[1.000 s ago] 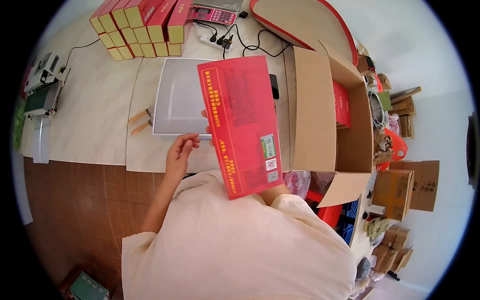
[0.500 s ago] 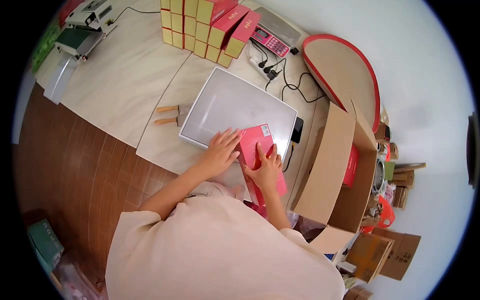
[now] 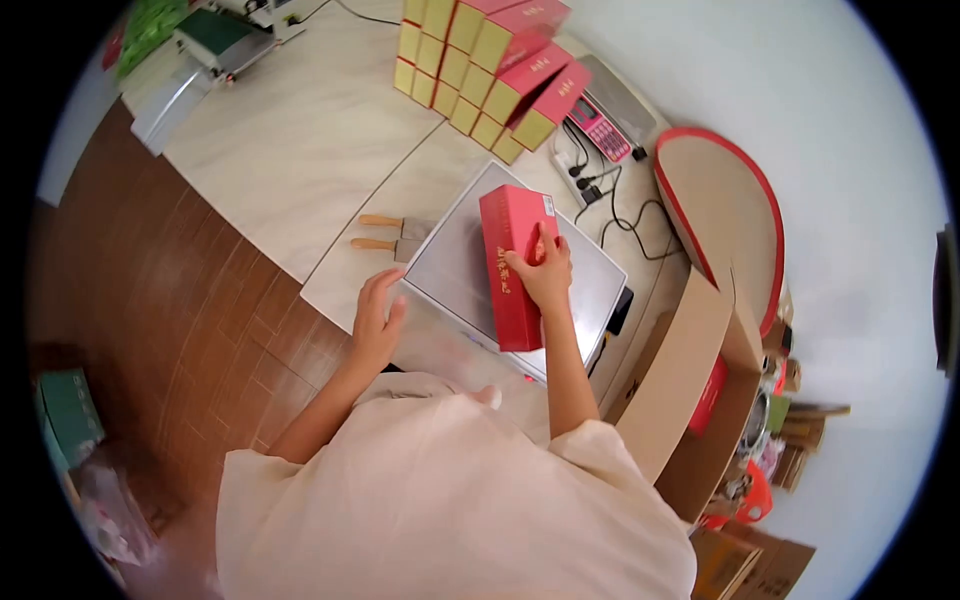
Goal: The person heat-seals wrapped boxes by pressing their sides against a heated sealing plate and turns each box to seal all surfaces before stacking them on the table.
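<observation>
The box (image 3: 508,300) is red (gold characters down its side).

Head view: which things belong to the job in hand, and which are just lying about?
Likely in the job:
- red box in the right hand
- grey panel beneath it
- stacked boxes
- open carton

Probably lying about:
- wooden-handled scrapers
- power strip
- red-rimmed board

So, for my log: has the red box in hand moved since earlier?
Yes, the red box moved away from the person, from the near edge of the grey panel to farther over it.
</observation>
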Motion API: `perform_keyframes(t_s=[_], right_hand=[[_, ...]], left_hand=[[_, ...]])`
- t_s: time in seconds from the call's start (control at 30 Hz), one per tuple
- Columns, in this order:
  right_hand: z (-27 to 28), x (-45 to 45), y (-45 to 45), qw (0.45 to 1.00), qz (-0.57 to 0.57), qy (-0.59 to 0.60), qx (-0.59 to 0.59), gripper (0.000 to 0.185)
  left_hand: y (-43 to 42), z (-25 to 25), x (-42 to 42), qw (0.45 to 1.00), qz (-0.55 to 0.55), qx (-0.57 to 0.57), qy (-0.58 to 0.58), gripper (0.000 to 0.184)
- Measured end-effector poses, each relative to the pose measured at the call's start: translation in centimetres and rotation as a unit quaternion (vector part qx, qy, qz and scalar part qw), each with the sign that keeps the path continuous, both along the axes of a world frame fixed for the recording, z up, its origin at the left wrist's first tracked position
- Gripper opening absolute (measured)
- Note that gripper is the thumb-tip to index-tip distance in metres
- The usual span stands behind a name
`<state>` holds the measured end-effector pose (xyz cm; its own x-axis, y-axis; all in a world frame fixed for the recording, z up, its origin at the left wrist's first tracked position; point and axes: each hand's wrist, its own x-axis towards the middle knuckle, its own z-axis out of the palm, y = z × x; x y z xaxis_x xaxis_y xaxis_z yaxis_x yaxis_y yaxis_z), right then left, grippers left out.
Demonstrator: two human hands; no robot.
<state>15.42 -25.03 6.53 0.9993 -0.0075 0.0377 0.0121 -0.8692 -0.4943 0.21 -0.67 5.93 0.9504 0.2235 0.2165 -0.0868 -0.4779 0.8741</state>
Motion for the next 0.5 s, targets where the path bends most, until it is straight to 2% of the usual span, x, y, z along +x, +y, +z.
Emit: perform_keyframes(t_s=[0.03,0.07,0.1,0.13,0.17,0.2,0.23,0.3,0.4,0.43,0.5], right_hand=[[-1.5,1.0,-1.1,0.954,0.072,0.038,0.289,0.085],[4.7,-1.4,0.8,0.859,0.047,0.168,0.482,0.076],[4.6,-2.3,0.3,0.763,0.016,0.232,0.603,0.073],[4.5,-2.8,-0.2,0.645,-0.018,0.284,0.709,0.070],[2.5,-2.6,-0.6,0.511,0.128,0.283,0.801,0.065],[2.4,-3.8,-0.3,0.429,0.151,0.288,0.843,0.065],[2.6,-5.1,0.2,0.393,0.139,0.278,0.866,0.065],[2.8,-6.9,0.8,0.370,0.104,0.261,0.886,0.065],[3.2,-8.7,0.8,0.370,0.079,0.235,0.896,0.065],[3.3,-8.9,0.7,0.369,0.074,0.227,0.898,0.066],[3.5,-9.6,0.6,0.371,0.065,0.209,0.902,0.066]], left_hand=[[0.3,-0.3,-0.6,0.998,0.011,-0.058,0.031,0.036],[0.3,-0.4,-1.2,0.991,0.015,-0.116,0.063,0.037],[-0.1,-0.1,-1.2,0.991,0.016,-0.119,0.066,0.037],[-0.6,0.4,-0.9,0.973,-0.012,-0.217,0.083,0.042],[-1.2,1.1,-0.5,0.944,-0.044,-0.312,0.100,0.047],[-1.8,2.1,0.0,0.943,-0.054,-0.311,0.103,0.047],[-2.4,3.6,0.4,0.930,-0.100,-0.342,0.087,0.053],[-3.3,6.4,0.9,0.909,-0.172,-0.373,0.075,0.069],[-4.3,7.6,1.0,0.928,-0.193,-0.315,0.041,0.075],[-4.4,8.6,0.9,0.904,-0.220,-0.355,0.091,0.081],[-4.8,8.8,0.7,0.902,-0.235,-0.344,0.113,0.081]])
